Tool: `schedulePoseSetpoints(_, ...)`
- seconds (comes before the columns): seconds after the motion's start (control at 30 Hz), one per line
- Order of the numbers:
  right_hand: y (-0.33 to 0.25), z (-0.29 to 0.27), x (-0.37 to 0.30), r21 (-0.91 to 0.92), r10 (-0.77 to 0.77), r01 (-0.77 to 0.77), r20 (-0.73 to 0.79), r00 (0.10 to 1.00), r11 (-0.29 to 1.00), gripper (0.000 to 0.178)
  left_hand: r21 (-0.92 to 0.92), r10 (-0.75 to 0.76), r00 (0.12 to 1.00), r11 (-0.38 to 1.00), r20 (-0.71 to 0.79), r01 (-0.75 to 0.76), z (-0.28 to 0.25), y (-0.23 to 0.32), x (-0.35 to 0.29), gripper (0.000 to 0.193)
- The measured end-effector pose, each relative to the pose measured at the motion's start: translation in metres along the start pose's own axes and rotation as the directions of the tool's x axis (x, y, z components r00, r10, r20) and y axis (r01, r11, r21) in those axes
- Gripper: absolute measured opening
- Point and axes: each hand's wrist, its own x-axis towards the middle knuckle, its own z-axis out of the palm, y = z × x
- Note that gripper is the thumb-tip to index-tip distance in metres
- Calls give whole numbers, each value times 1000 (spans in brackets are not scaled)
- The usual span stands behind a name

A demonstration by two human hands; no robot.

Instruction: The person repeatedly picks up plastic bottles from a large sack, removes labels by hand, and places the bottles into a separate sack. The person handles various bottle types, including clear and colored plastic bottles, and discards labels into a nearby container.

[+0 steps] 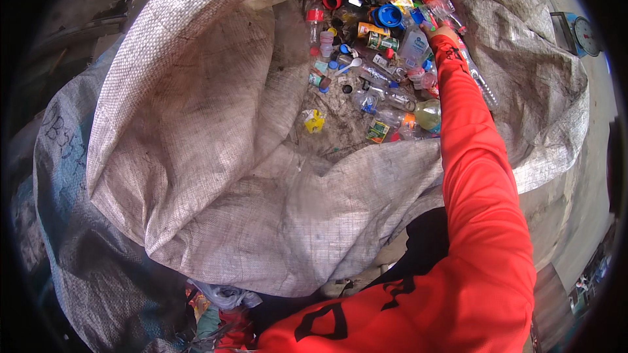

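Upper right: clear bottle, long axis steep in frame, lies just left of the right hand; grip cannot be told; left hand unseen.

Through the head camera I see a big, pale woven sack gaping open, its inner floor creased and dirt-stained. Toward its far right side I make out a heap: a squarish clear bottle, a blue round lid, a green can, a greenish-yellow bottle. A white spoon lies leftward; a yellow wrapper sits apart, nearer me.
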Motion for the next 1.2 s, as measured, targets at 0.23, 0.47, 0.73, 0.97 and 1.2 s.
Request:
schedulePoseSetpoints(0.23,-14,10,19,-18,21,-21,25,999,1000,68,-293,-17,967,952,253,94,-2,26,20,57)
schedulePoseSetpoints(0.47,16,-23,-22,-98,-169,186,157,973,978,55,-116,108,985,989,134,-92,-1,28,26,49)
schedulePoseSetpoints(0.73,64,-143,-203,362,-746,737,-147,650,571,38,-254,125,981,964,149,-84,-10,42,20,43)
schedulePoseSetpoints(0.97,51,-264,-360,877,-849,343,125,513,336,38,-504,211,964,858,164,-102,-27,68,1,38)
schedulePoseSetpoints(1.2,-22,-318,-494,847,-985,518,-31,-170,-116,32,-576,694,492,-136,526,806,-20,135,-3,38)
